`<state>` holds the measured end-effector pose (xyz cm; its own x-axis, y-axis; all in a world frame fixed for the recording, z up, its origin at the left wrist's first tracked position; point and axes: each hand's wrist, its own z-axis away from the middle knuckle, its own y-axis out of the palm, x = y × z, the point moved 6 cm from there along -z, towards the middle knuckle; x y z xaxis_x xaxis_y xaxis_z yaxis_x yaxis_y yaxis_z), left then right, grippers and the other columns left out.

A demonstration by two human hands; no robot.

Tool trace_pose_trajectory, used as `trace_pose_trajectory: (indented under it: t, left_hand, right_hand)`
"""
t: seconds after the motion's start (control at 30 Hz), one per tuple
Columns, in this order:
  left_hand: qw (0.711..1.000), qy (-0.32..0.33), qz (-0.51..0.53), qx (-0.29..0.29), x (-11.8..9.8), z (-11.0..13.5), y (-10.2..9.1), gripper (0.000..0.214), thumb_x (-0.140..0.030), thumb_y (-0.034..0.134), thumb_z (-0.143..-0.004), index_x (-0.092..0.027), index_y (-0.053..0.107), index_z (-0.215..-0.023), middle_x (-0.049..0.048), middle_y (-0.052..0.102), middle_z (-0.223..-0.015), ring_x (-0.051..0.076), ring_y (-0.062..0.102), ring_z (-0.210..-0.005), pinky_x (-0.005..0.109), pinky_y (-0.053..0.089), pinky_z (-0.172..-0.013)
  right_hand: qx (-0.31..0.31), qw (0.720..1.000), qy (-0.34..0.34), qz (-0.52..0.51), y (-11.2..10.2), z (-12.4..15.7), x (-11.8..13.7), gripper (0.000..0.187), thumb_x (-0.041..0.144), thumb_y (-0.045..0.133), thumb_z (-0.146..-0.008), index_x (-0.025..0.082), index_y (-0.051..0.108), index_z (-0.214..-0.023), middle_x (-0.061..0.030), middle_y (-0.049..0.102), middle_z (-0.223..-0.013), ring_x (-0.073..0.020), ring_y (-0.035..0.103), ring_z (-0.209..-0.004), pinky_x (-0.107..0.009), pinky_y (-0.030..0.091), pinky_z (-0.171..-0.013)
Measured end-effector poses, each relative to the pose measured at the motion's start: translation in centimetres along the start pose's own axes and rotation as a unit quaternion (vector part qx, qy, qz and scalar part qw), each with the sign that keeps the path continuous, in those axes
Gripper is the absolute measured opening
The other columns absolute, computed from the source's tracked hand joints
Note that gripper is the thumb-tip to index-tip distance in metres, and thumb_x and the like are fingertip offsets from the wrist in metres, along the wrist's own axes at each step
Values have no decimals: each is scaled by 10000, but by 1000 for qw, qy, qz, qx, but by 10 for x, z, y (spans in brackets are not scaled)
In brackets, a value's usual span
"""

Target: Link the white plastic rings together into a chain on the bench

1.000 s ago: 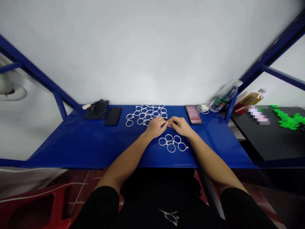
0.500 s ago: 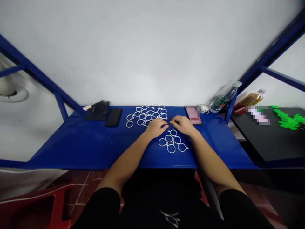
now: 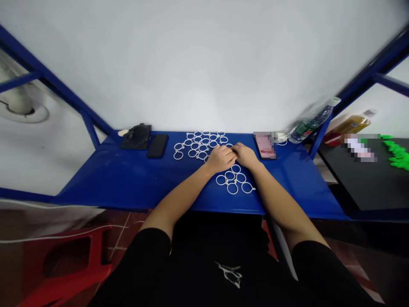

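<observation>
A blue metal table (image 3: 128, 183) stands against a plain white wall, seen from above by the person seated at it. Blue frame struts (image 3: 51, 81) rise at an angle from both back corners of the table. Past the table's right edge sits a black surface (image 3: 361, 183) with bright green pieces (image 3: 398, 153) on it. Below the table's left front corner is a red plastic stool (image 3: 64, 264).

Two bare forearms reach from black sleeves over the table's front edge to its middle. The left hand (image 3: 220, 157) and right hand (image 3: 244, 155) meet there, fingertips touching, knuckles up and fingers curled down at the near edge of a large spread of white plastic rings (image 3: 200, 145), which lies at the back centre of the table. Whether either hand pinches a ring cannot be told, since the fingers hide what is under them.

Just in front of the hands, toward the table's front edge, lies a small cluster of white rings (image 3: 234, 181), side by side and touching.

Along the table's back edge, left of the large spread, rest a black phone (image 3: 157, 146) and a dark bundle (image 3: 136, 135). Right of the hands lies a phone with a pink screen (image 3: 264, 145), and at the table's back right corner a clear water bottle (image 3: 311, 119) leans on its side.
</observation>
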<state>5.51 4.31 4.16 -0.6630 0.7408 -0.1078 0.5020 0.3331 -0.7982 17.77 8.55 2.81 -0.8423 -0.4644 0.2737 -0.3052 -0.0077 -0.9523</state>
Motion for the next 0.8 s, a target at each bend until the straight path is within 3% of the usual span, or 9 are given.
trace_pose_trajectory:
  t: [0.17,0.37,0.53,0.7,0.8]
  left_hand:
    - [999,-32,27,16,11,-7,3,283,-295,511,-1008,-210,754,-890,108,731,-943,268,624,-938,455,440,-833]
    - [993,-94,28,-63,35,3,-12,256,-301,544,-1011,-211,755,-897,85,749,-935,250,646,-942,434,474,-873]
    - [987,-128,37,-91,57,19,-20,171,-281,622,-980,-195,767,-1013,79,770,-1000,246,669,-966,410,511,-904]
    - [991,-114,46,-55,48,16,-11,193,-291,670,-966,-206,771,-1106,79,783,-1062,251,691,-975,411,522,-891]
    - [990,-114,58,-57,39,15,-9,195,-318,639,-999,-222,774,-1101,72,786,-1049,235,698,-948,401,518,-870]
  right_hand:
    - [-32,999,-8,-28,4,0,-6,272,205,552,-978,183,749,-1165,-130,680,-1184,-245,679,-993,-292,534,-811]
    - [-35,997,-58,-49,9,0,-5,299,130,560,-949,209,739,-1175,-97,688,-1282,-235,661,-1156,-316,526,-977]
    - [-44,994,-52,-86,9,3,-3,180,222,595,-992,212,729,-1112,-86,736,-1141,-212,690,-1027,-306,525,-910]
    - [-156,962,-53,-217,-6,9,5,165,296,573,-1018,213,714,-1034,-78,756,-1023,-210,694,-947,-331,533,-891]
    - [-191,945,-57,-259,-10,15,11,172,320,575,-1012,218,714,-1020,-72,752,-985,-208,692,-901,-333,538,-852]
